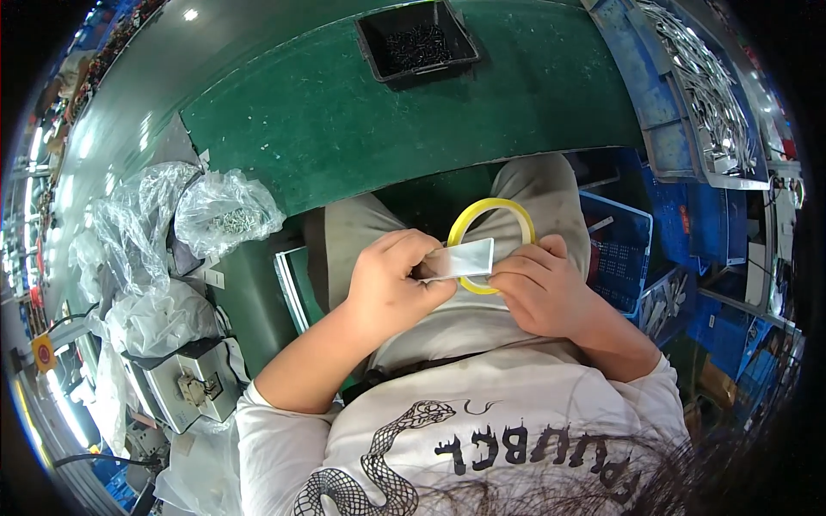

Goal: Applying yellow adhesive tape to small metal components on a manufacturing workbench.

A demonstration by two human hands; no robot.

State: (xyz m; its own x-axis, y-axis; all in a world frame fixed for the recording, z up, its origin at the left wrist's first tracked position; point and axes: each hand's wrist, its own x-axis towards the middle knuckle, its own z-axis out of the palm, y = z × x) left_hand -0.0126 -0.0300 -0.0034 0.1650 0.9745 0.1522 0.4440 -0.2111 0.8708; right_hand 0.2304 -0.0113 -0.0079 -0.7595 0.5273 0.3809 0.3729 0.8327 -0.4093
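Observation:
Above my lap, my left hand (396, 279) is closed round the end of a short, flat silvery-white piece (469, 258) that sticks out to the right. What kind of part it is I cannot make out. My right hand (540, 284) is closed on a roll of yellow tape (527, 225), which stands up behind the silvery piece. The right fingertips reach the free end of that piece; whether a strip of tape runs between them is too small to tell.
A black bin (473, 58) of small dark parts stands on the green table (284, 112). Plastic bags (228, 206), one with small metal parts, lie left, near a grey metal machine (189, 387). Blue crates (662, 112) with long metal pieces (701, 86) are at right.

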